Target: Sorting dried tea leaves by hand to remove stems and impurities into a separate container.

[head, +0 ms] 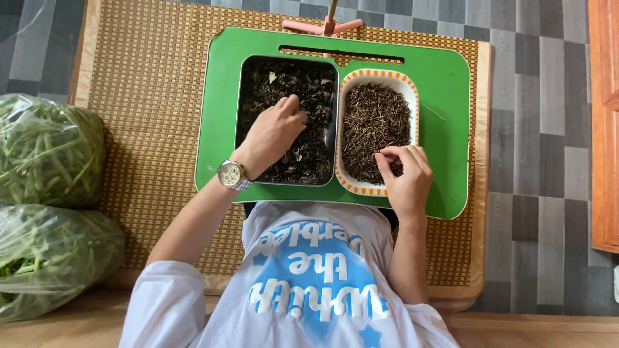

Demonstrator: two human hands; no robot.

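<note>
My left hand [274, 132], with a metal watch [232, 174] on the wrist, reaches into a dark rectangular tray [240, 96] of dried dark leaves, fingers bent down into the heap. My right hand [405, 173] hovers over the near end of a white tray with an orange-patterned rim [412, 87] that is filled with thin brown stems; its fingertips are pinched together, whether on a stem I cannot tell. Both trays sit side by side on a green lap table [445, 96].
The green table stands on a woven straw mat [148, 96] over a grey tiled floor. Two clear plastic bags of green stalks [48, 151] lie at the left. A pink stand [329, 26] is behind the table. A wooden panel [606, 129] runs along the right.
</note>
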